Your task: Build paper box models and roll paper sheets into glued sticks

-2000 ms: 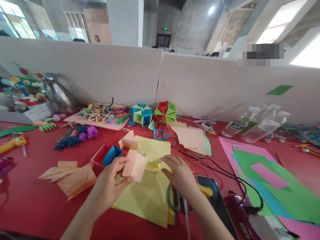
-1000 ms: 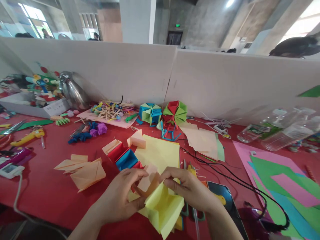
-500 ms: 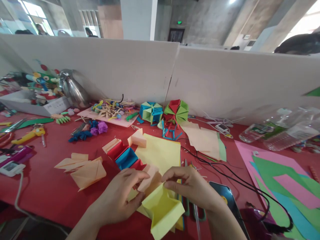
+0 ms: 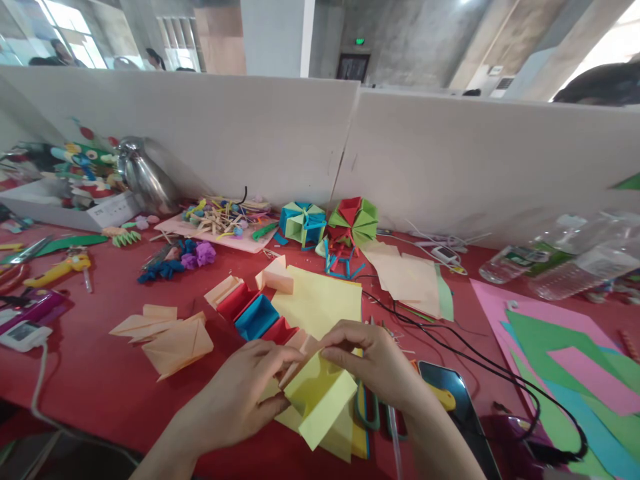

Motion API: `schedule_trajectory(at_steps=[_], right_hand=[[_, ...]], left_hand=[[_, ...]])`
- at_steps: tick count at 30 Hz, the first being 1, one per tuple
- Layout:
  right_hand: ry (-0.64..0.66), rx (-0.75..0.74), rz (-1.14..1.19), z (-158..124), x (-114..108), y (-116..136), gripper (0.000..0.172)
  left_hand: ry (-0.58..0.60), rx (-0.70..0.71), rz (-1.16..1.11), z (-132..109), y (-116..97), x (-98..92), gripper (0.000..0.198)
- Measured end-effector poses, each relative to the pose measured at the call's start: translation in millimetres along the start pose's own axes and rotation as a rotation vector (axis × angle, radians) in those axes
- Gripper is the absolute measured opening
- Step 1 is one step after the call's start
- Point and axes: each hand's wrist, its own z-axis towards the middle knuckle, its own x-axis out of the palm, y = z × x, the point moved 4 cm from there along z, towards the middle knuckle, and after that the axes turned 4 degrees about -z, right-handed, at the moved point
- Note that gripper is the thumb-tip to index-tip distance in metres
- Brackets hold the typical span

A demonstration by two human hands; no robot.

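Note:
A chain of folded paper boxes runs from the table's middle toward me: a red box, a blue box (image 4: 257, 317), another red one (image 4: 280, 331) and a peach piece (image 4: 303, 341). My left hand (image 4: 245, 383) grips the peach piece at the near end, fingers over it and thumb below. My right hand (image 4: 363, 357) pinches the top edge of a yellow folded paper box (image 4: 323, 393), which is tilted and pressed against the peach piece. Under them lies a stack of yellow paper (image 4: 325, 300). Where the two pieces meet is partly hidden by my fingers.
Folded peach papers (image 4: 177, 340) lie at left. Scissors (image 4: 369, 407), a phone (image 4: 457, 407) and black cables (image 4: 435, 327) are close on the right. Two paper wheels (image 4: 354, 221) stand by the white partition (image 4: 200, 133). Plastic bottles (image 4: 515, 260) and coloured sheets (image 4: 565, 347) lie farther right.
The yellow box has moved up and left against the peach piece and turned. My right hand has shifted slightly up and left with it; my left hand has barely moved.

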Motion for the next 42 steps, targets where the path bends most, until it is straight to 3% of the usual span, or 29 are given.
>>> schedule_trajectory(at_steps=[4,24,31,42], right_hand=[[-0.024,-0.006,-0.003,1,1,0,0.011],[-0.069,0.01,0.028,6,9,-4,0.008],[-0.069,0.023,0.032,6,9,-5,0.008],[-0.034,0.018,0.059,7,10,-8,0.009]], left_hand=[[0.008,-0.008,0.013,0,1,0.6,0.041],[0.079,0.038,0.052,-1,-2,1.7,0.049],[0.115,0.165,0.094,2,-9,1.9,0.037],[0.125,0.187,0.094,3,-11,3.1,0.025]])
